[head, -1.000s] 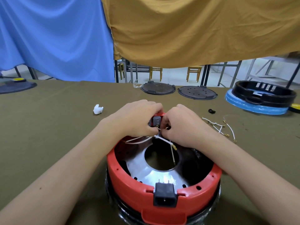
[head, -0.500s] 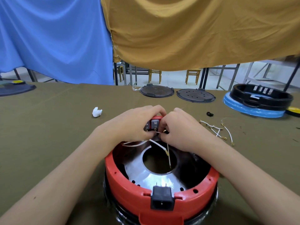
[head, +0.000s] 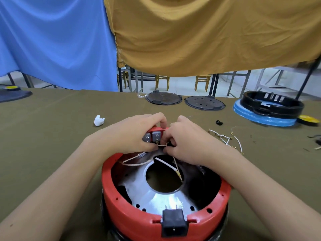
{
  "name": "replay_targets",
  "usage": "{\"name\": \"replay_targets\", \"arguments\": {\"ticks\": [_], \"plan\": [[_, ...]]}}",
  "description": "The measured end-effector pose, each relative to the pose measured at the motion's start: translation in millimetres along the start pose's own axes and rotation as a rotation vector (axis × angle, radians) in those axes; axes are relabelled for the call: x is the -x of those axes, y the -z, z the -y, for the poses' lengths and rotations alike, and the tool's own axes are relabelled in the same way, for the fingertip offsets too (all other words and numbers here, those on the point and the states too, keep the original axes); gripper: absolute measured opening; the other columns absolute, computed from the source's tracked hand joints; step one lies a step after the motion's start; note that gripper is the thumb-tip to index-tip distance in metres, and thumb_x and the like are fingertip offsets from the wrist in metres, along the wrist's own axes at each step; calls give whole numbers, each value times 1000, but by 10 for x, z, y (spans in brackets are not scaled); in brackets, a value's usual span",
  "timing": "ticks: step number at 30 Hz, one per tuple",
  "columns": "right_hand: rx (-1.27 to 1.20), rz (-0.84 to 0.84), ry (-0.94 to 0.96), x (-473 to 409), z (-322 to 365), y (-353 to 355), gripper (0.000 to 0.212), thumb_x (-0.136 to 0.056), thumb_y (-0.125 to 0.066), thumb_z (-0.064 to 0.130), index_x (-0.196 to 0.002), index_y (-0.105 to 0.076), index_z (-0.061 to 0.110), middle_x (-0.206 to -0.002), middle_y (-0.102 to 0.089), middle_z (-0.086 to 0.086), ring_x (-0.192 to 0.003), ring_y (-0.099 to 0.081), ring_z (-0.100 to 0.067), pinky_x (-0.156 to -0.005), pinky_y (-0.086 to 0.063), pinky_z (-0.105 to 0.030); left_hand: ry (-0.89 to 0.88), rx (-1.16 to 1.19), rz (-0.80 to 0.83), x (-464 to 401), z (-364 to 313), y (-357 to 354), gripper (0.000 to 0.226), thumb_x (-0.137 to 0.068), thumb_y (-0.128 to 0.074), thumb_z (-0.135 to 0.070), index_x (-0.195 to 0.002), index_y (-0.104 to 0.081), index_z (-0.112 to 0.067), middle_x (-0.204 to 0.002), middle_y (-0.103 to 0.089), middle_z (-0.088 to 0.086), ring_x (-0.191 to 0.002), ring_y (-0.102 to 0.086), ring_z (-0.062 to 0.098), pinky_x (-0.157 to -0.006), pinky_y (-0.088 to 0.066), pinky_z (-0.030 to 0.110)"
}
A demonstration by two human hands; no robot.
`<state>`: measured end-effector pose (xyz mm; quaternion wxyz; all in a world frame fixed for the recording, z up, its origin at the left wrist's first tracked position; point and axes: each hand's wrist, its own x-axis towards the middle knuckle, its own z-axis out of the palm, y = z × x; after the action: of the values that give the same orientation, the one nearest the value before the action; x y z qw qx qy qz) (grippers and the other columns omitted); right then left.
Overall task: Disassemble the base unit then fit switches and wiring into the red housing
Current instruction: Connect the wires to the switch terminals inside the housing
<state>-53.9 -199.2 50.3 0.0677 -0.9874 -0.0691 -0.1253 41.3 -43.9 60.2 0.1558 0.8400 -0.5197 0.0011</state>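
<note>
Best done with left hand (head: 132, 134) curled firmly around switches (head: 152, 136) at far rim of housing (head: 139, 218), right hand (head: 187, 141) pinching wire (head: 162, 145), terminal pushed straight onto tab.

Matt olive cloth is covering the worktop (head: 52, 136); the red housing (head: 121, 202) is showing smooth plastic around a glossy metal plate (head: 156, 197).

A single wide-angle camera on the person's head looks forward and down, close over the red housing (head: 121, 192) at the bottom edge, across the olive table (head: 43, 136), out to hanging cloths (head: 208, 32) bowed by the lens.
</note>
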Motion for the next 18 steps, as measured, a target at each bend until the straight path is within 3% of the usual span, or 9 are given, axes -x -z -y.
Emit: {"name": "replay_targets", "arguments": {"ticks": [3, 6, 11, 15, 18], "plan": [[16, -18, 27, 20, -23, 10, 9, -88, -66, 35, -86, -70, 26, -70, -52, 7, -80, -26, -12, -71, -36, -29, -30, -26, -23, 6, -16, -43, 37, -83, -74, -25, -112, -52, -27, -112, -49, -10, -96, -56, 14, -85, -47, 37], [41, -58, 32, 41, -60, 26, 10, -86, -64, 29, -83, -73, 25, -64, -47, 11, -81, -31, -13, -77, -41, -30, -79, -13, -51, -8, -16, -57, 31, -83, -75, -19, -111, -63, -19, -133, -45, -7, -113, -54, 13, -94, -45, 34], [-15, -44, 0, 75, -89, 117, 10, -85, -67, 31, -75, -68, 30, -61, -48, 15, -81, -36, -11, -74, -39, -25, -102, 2, 2, -9, -37, -52, 13, -85, -74, -20, -97, -74, -25, -143, -46, -8, -121, -53, 10, -101, -42, 36], [-116, -130, -74, 132, -223, 240, 1, -83, -71, 33, -82, -72, 32, -73, -58, 15, -83, -45, -5, -69, -32, -11, -73, -29, 49, -4, -44, -60, 18, -89, -71, -22, -106, -73, -28, -140, -46, -9, -119, -53, 12, -100, -42, 35], [-208, -128, -126, 151, -290, 220, 9, -86, -69, 30, -93, -67, 35, -90, -56, 12, -90, -54, -7, -76, -43, -24, -66, -15, 56, -18, -46, -59, 14, -89, -71, -21, -102, -74, -28, -135, -48, -8, -115, -54, 13, -100, -43, 36]]}}
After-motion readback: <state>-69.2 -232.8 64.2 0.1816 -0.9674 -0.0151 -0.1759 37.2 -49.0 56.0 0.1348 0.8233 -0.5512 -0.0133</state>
